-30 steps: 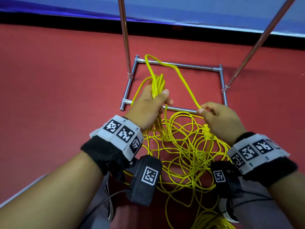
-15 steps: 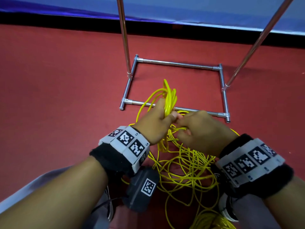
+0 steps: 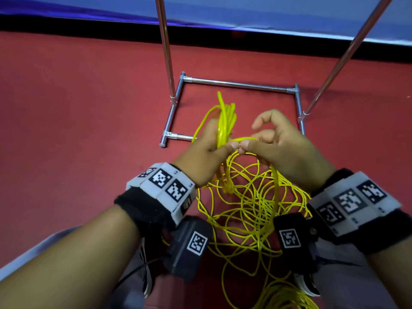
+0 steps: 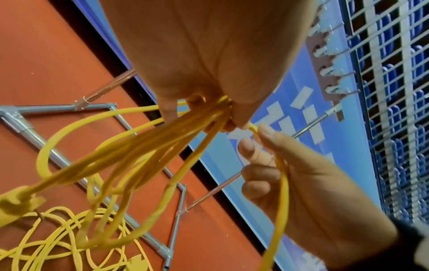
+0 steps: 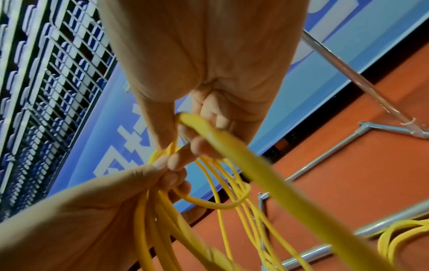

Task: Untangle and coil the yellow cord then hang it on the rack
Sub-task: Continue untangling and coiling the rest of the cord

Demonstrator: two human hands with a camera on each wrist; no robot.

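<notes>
The yellow cord (image 3: 245,210) lies mostly as a tangled heap on the red floor between my wrists. My left hand (image 3: 223,141) grips a bundle of several gathered loops (image 3: 226,121) that stick up past the fist. Just to its right, my right hand (image 3: 249,141) pinches a single strand that runs across to the left thumb, and its other fingers are loosely curled. The left wrist view shows the left hand (image 4: 209,113) clamping the loops (image 4: 139,150), which hang below it, beside the right hand (image 4: 267,152). In the right wrist view, the right hand (image 5: 181,144) holds a thick blurred strand (image 5: 267,174).
The metal rack's base frame (image 3: 238,84) rests on the floor beyond my hands, with two uprights (image 3: 165,47) rising out of view. A brown board with white hooks (image 4: 332,73) hangs on the blue wall. My shoes (image 3: 305,284) stand beside the heap.
The right hand carried a stretched loop in to the left hand's bundle, and the hands met. Now it has drawn slightly right again, with a short strand between the two thumbs.
</notes>
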